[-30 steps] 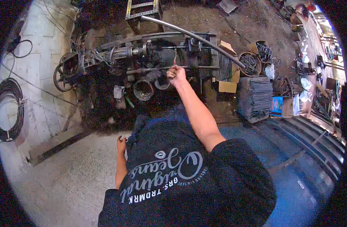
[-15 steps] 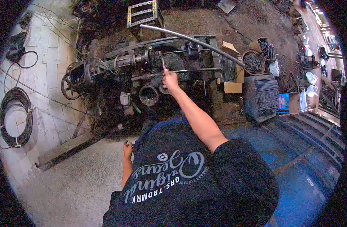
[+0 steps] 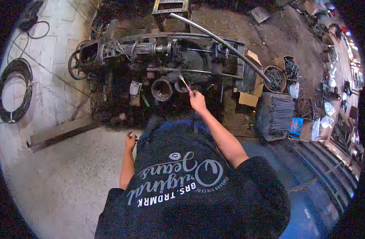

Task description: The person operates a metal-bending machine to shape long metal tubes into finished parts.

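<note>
In my right hand (image 3: 197, 101) is a thin brush (image 3: 184, 81) with a reddish handle and pale tip, its tip above a round container (image 3: 181, 85) in front of the machine. Next to that stands a larger round tin (image 3: 162, 90) with small pieces inside. The dark, greasy machine (image 3: 142, 48) with bars and a handwheel lies beyond my hand. My left hand (image 3: 130, 140) hangs low by my side with its fingers curled; a small dark thing shows at the fingers, too small to name.
A long metal pipe (image 3: 214, 36) slants over the machine's right part. To the right are a basket of metal pieces (image 3: 275, 79), a cardboard box (image 3: 248, 99) and a stack of thin rods (image 3: 281, 115). Coiled cable (image 3: 15, 91) lies at the left.
My right hand has drawn back from the machine with the brush, whose tip has gone from the machine's middle to the round container. The view has shifted. My left hand stays low.
</note>
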Action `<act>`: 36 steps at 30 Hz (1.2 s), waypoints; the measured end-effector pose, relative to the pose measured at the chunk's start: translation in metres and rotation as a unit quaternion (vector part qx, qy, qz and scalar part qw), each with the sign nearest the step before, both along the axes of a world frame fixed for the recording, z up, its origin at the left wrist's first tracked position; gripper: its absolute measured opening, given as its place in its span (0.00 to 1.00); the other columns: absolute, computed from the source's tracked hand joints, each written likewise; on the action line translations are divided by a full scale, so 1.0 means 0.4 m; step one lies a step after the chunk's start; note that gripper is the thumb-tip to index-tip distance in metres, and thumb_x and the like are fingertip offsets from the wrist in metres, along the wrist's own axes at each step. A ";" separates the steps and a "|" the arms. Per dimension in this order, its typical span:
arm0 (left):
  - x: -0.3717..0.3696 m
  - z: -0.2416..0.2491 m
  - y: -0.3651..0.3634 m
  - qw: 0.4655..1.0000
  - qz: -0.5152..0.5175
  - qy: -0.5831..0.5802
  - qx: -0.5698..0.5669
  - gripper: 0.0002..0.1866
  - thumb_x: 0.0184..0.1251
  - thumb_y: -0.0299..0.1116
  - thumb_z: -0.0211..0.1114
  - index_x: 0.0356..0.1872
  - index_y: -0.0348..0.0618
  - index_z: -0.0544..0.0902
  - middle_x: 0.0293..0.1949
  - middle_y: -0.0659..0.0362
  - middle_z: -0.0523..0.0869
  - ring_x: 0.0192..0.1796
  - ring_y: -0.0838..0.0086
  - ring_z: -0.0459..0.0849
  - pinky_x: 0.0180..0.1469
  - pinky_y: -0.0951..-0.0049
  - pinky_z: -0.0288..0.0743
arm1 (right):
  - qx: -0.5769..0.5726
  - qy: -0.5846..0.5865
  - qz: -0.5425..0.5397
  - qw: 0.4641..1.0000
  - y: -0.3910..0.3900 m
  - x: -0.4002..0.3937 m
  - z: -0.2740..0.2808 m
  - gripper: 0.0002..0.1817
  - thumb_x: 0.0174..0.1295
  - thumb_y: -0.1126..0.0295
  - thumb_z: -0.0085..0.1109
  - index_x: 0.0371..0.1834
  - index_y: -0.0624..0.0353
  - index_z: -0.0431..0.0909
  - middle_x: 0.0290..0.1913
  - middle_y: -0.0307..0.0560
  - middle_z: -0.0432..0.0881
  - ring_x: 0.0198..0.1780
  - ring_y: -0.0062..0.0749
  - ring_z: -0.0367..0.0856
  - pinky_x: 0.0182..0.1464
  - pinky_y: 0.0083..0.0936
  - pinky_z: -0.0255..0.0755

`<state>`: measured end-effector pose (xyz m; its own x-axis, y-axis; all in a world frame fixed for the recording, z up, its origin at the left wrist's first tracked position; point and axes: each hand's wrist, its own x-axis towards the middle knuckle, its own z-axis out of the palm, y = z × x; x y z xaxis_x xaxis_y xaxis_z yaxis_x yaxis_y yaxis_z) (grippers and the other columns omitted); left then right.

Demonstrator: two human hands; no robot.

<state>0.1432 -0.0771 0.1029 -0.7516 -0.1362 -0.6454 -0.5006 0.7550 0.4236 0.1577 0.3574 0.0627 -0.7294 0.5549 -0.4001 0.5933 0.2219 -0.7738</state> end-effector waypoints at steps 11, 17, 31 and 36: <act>0.063 -0.081 -0.051 0.999 0.016 -0.040 -0.010 0.26 0.63 0.38 0.62 0.59 0.36 0.69 0.33 0.53 0.83 0.34 0.71 0.81 0.35 0.73 0.75 | 0.097 0.008 -0.094 0.991 0.116 -0.215 0.054 0.15 0.67 0.64 0.44 0.37 0.67 0.74 0.32 0.68 0.78 0.37 0.65 0.77 0.39 0.52 0.66; 0.023 -0.092 -0.060 1.000 -0.018 -0.004 0.009 0.27 0.64 0.39 0.60 0.61 0.36 0.68 0.36 0.50 0.84 0.33 0.69 0.82 0.36 0.73 0.75 | 0.088 0.053 -0.085 0.991 0.127 -0.197 0.050 0.15 0.66 0.62 0.45 0.38 0.65 0.75 0.30 0.66 0.79 0.35 0.62 0.79 0.38 0.49 0.70; 0.036 -0.195 -0.163 0.993 0.013 -0.070 0.098 0.26 0.65 0.37 0.59 0.61 0.34 0.66 0.33 0.53 0.82 0.30 0.75 0.79 0.30 0.73 0.73 | 0.214 -0.001 -0.298 0.930 0.207 0.270 -0.153 0.11 0.61 0.69 0.52 0.38 0.67 0.77 0.36 0.64 0.78 0.45 0.58 0.74 0.47 0.42 0.67; -0.026 -0.117 -0.137 0.997 -0.031 -0.028 0.057 0.25 0.66 0.39 0.60 0.59 0.38 0.68 0.33 0.54 0.83 0.29 0.74 0.80 0.28 0.74 0.71 | 0.135 0.015 -0.496 0.858 0.312 0.078 -0.199 0.15 0.48 0.72 0.65 0.34 0.68 0.70 0.41 0.61 0.69 0.41 0.51 0.73 0.43 0.42 0.69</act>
<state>0.1327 -0.1319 0.0560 -0.7185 -0.0137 -0.6954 -0.4793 0.7342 0.4808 0.1891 0.4821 -0.0168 0.1467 0.9778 -0.1494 0.5752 -0.2072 -0.7913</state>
